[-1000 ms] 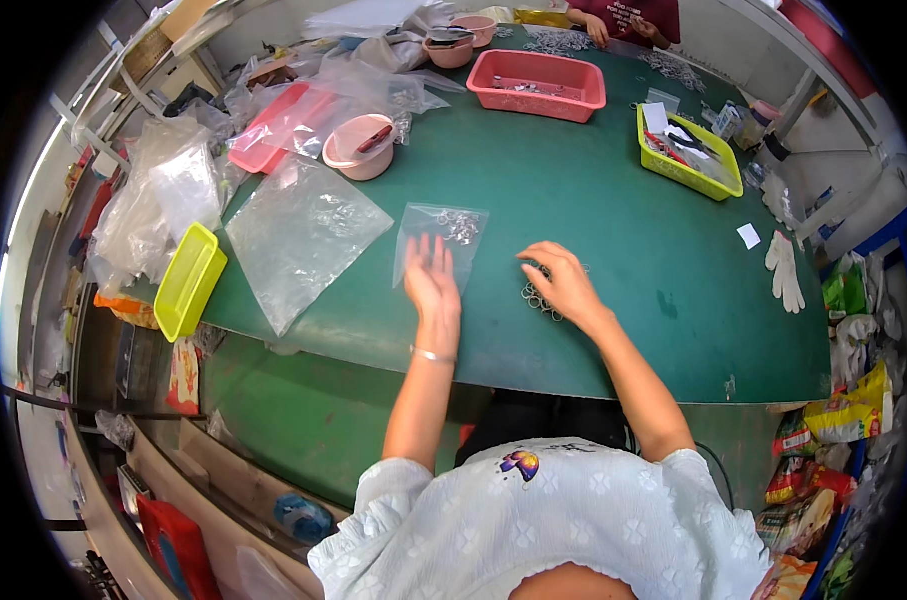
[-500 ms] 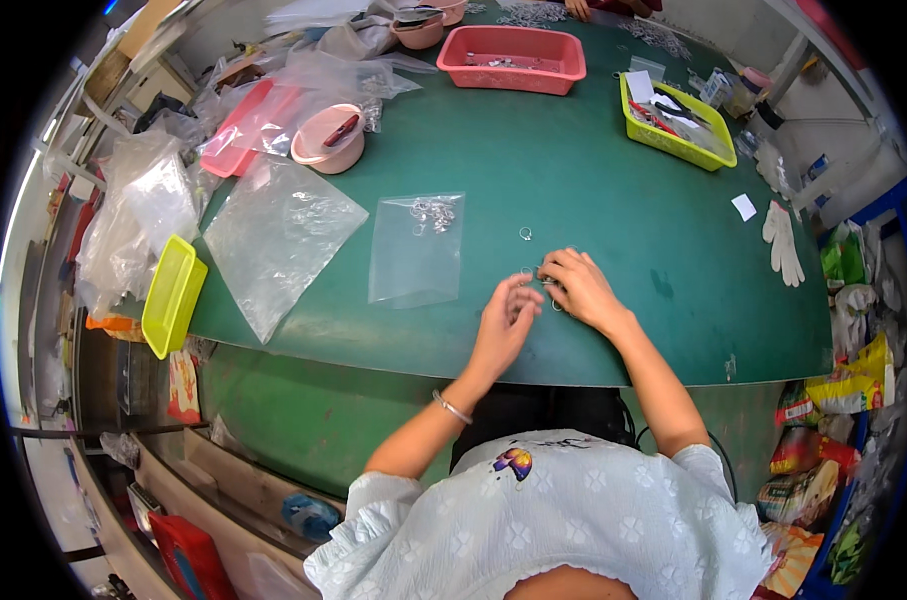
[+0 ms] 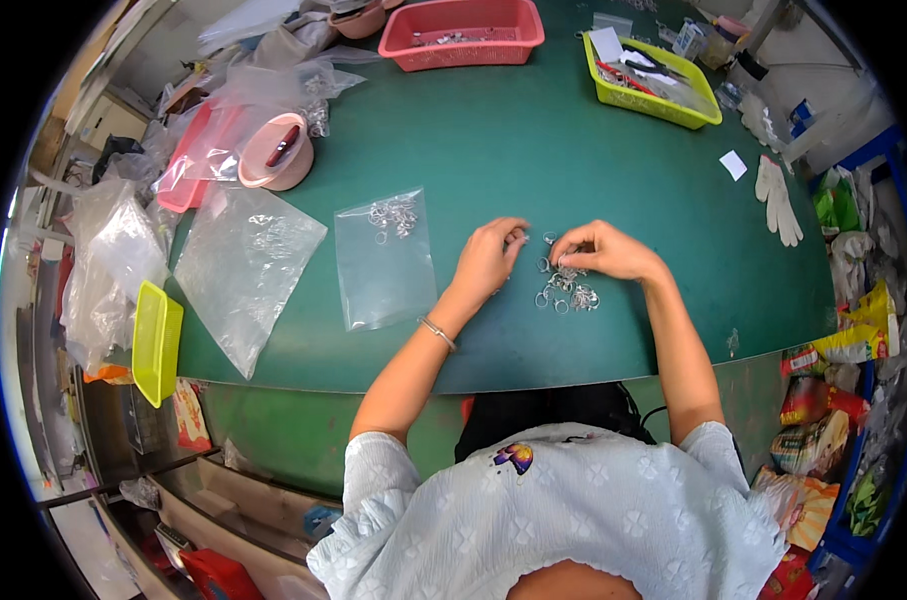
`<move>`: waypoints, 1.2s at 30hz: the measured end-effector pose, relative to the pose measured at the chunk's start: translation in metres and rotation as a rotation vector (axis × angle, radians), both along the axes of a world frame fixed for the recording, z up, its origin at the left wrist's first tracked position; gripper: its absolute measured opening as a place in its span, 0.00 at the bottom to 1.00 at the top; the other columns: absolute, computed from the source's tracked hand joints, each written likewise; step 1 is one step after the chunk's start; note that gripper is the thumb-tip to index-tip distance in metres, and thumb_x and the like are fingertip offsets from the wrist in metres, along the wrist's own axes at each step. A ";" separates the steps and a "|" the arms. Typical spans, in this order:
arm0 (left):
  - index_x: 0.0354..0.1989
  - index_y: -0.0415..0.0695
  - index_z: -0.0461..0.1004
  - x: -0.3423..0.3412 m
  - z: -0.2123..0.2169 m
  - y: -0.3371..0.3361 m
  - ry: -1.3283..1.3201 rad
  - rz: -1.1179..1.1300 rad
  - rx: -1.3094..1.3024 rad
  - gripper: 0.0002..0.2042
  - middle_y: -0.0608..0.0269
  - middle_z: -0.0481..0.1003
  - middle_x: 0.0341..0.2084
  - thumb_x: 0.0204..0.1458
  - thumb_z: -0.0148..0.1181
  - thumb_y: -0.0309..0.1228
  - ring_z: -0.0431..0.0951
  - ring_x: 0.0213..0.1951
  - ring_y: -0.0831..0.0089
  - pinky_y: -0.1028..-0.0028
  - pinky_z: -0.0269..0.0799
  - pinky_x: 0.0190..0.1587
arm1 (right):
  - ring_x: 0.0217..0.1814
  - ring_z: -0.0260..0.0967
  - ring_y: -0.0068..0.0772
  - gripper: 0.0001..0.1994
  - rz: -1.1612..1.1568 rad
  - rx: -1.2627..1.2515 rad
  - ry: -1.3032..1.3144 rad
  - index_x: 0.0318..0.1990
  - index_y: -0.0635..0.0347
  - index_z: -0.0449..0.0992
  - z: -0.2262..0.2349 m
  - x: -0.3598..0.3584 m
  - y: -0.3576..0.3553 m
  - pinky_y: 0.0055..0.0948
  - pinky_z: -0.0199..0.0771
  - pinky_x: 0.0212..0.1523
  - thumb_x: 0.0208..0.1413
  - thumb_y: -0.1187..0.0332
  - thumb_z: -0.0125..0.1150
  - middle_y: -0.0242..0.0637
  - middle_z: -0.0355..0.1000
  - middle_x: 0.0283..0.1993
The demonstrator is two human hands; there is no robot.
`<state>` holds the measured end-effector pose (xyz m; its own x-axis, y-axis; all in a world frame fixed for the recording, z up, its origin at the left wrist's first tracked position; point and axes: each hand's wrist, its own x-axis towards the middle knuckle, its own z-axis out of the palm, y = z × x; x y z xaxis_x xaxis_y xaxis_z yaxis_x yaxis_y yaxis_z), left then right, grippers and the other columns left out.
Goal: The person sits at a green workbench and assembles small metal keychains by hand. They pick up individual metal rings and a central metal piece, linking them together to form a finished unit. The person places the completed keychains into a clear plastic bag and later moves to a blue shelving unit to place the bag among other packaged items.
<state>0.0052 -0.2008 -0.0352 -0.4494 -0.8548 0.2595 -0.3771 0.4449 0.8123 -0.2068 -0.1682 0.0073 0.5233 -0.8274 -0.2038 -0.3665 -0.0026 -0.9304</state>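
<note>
A small pile of shiny metal key rings (image 3: 573, 295) lies on the green table in front of me. My right hand (image 3: 605, 250) is at the pile's far edge, thumb and fingertips pinched on a small metal ring. A single ring (image 3: 549, 238) lies just beyond those fingertips. To the left of the pile, my left hand (image 3: 488, 255) hovers with its fingers curled together; whatever they hold is too small to make out. Left of it lies a flat clear plastic bag (image 3: 385, 285). More metal rings (image 3: 393, 214) show at its far end, whether in or on it I cannot tell.
A larger clear plastic sheet (image 3: 248, 270) and a yellow-green basket (image 3: 157, 345) are at the left. Pink tub (image 3: 277, 165) and pink basket (image 3: 461, 50) stand farther back. At right are a yellow-green tool basket (image 3: 663, 108), a white card (image 3: 733, 165) and white glove (image 3: 776, 202).
My hands have moved apart, the left one leftward, uncovering the ring pile. The whole view has shifted, so table things appear farther left.
</note>
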 end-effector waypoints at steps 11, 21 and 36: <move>0.43 0.38 0.71 -0.004 0.006 0.011 0.287 -0.067 0.321 0.13 0.64 0.74 0.27 0.47 0.54 0.18 0.72 0.29 0.80 0.81 0.65 0.27 | 0.28 0.68 0.21 0.08 -0.315 0.425 -0.620 0.38 0.67 0.72 -0.017 0.014 -0.008 0.16 0.69 0.25 0.53 0.71 0.56 0.39 0.72 0.35; 0.39 0.39 0.72 0.002 0.006 0.008 0.100 0.027 0.076 0.10 0.60 0.72 0.26 0.46 0.55 0.19 0.72 0.26 0.74 0.78 0.64 0.25 | 0.26 0.67 0.19 0.05 -0.352 0.089 -0.128 0.32 0.65 0.77 -0.007 0.005 -0.002 0.19 0.67 0.22 0.49 0.75 0.58 0.33 0.72 0.33; 0.39 0.38 0.71 0.001 0.004 0.011 0.084 0.002 0.107 0.12 0.60 0.71 0.25 0.44 0.57 0.18 0.71 0.26 0.73 0.76 0.64 0.23 | 0.39 0.60 0.37 0.07 -0.229 -0.579 0.410 0.30 0.61 0.72 -0.024 0.021 -0.005 0.32 0.59 0.44 0.40 0.77 0.61 0.34 0.64 0.34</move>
